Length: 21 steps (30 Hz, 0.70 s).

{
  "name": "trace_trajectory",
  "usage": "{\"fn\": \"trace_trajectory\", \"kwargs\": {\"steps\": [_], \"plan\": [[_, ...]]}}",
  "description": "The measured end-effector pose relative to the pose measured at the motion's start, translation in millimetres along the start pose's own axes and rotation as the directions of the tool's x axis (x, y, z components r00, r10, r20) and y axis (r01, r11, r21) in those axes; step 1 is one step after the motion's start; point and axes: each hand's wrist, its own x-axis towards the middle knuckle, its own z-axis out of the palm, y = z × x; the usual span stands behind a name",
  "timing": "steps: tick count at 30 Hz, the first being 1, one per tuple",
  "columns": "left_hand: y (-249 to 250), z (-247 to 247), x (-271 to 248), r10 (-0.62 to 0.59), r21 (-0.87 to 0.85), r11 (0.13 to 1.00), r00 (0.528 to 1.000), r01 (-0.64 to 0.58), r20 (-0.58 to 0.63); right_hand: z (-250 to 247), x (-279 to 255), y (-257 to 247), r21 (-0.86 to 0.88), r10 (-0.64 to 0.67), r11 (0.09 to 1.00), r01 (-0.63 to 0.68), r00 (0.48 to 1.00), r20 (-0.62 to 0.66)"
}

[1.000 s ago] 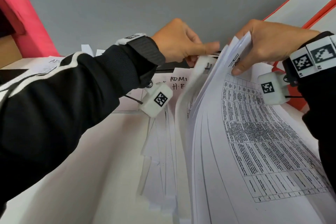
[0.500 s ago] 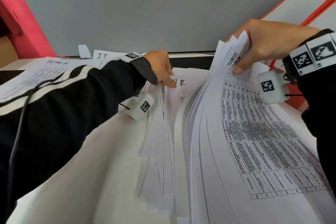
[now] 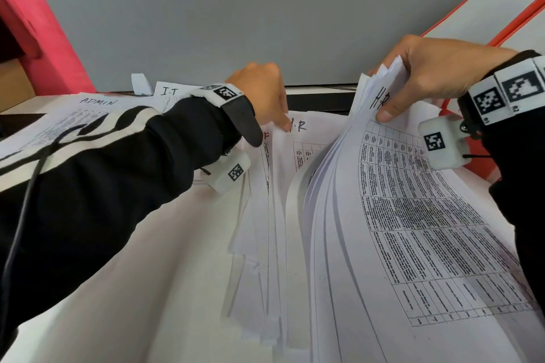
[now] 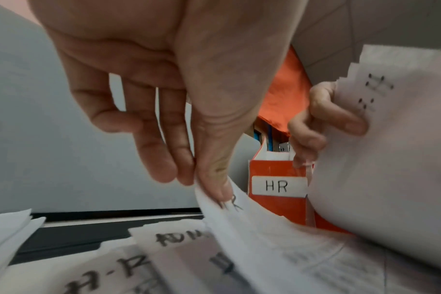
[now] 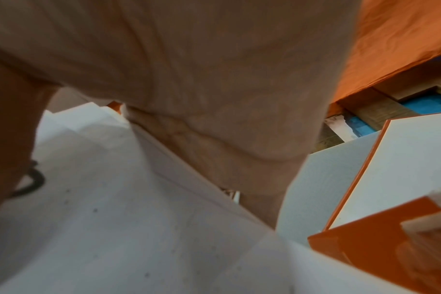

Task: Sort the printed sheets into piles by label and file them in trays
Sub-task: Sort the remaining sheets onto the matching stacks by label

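At frame centre, the left hand [image 3: 259,94] pinches one white sheet [image 4: 242,224] hand-lettered "H.R". At right, the right hand [image 3: 436,74] grips a fanned stack [image 3: 413,230] printed with dense tables.

Handwritten sheets [image 3: 97,102] — "ADMIN", "I.T", "H.R"; orange tray label [image 4: 277,186] — "HR".

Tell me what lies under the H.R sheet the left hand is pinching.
Under the H.R sheet pinched by the left hand, the left wrist view shows more sheets: one headed H-R, another starting AD. Their lower parts are covered.
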Motion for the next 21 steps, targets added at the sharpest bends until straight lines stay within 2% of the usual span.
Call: {"fn": "trace_trajectory", "kwargs": {"steps": [5,7,9,12,14,15,16,17,19,21], "plan": [[12,-8,0,0.106,-0.161,0.981,0.994,-0.104,0.001,5,5,-4,-0.018,-0.002,1.0,0.002,1.0,-0.003],[21,-12,-3,0.174,-0.294,0.94,0.985,-0.171,-0.016,8,6,-4,-0.061,0.009,0.998,-0.009,1.0,-0.002],[25,-18,-7,0.247,-0.484,0.849,0.969,-0.213,0.007,8,7,-4,-0.088,0.01,0.996,-0.011,1.0,-0.018],[25,-21,-13,0.363,-0.704,0.678,0.929,-0.209,0.074,8,2,-7,-0.104,-0.008,0.995,0.005,1.0,-0.028],[18,-17,-12,0.34,-0.776,0.609,0.938,-0.163,0.07,6,0,-9,-0.088,-0.018,0.996,0.015,0.999,-0.037],[11,-14,-8,0.291,-0.784,0.606,0.955,-0.134,0.062,5,-1,-9,-0.07,-0.026,0.997,0.023,0.999,-0.045],[4,-9,-4,0.231,-0.757,0.645,0.971,-0.106,0.061,4,-2,-9,-0.057,-0.036,0.998,0.033,0.998,-0.055],[-2,-3,0,0.182,-0.678,0.729,0.981,-0.092,0.063,2,-2,-8,-0.054,-0.04,0.998,0.036,0.997,-0.067],[-14,10,5,0.148,-0.365,0.925,0.984,-0.104,0.094,-1,-3,-6,-0.062,-0.043,0.997,0.039,0.997,-0.066],[-19,22,4,0.137,-0.066,0.99,0.971,-0.126,0.198,-5,-4,-4,-0.068,-0.033,0.997,0.03,0.998,-0.051]]}}
